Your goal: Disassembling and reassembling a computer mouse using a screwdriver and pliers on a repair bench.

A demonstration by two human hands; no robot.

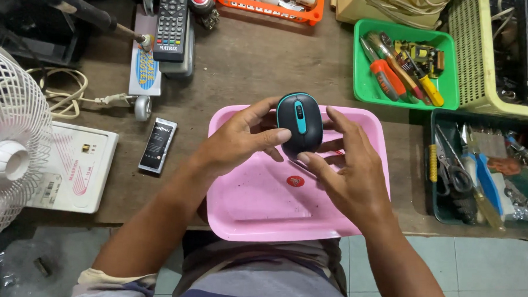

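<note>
Over the pink tray [243, 216] we hold a black computer mouse with teal trim [299, 125] between both hands — our left hand [238, 138] curls round its left side with the thumb pressed on the near edge, our right hand [349, 170] steadies it with thumb and fingertips, the other fingers loosely spread. As we judge it, the grip is light and the shell smooth, so a twist could let it slip and knock against the tray. Any small part that fell out might roll off the wooden bench [250, 59] — the tray's near rim overhangs the bench edge.
</note>
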